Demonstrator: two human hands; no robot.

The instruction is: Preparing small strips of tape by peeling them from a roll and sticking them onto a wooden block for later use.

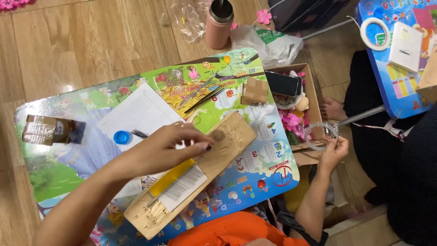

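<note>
Clear tape roll (320, 135) hangs pinched in the right hand (334, 152); left hand (170, 148), fingertips pinched, hovers over wooden board (227, 141).

Left hand (175, 146) over wooden board (200, 171), right hand (334, 152) gripping tape roll (320, 135).

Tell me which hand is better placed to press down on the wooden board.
Left. The left hand hovers directly over the wooden board, fingers pinched. The right hand is off the table's edge, its grip busy holding a clear tape roll.
</note>
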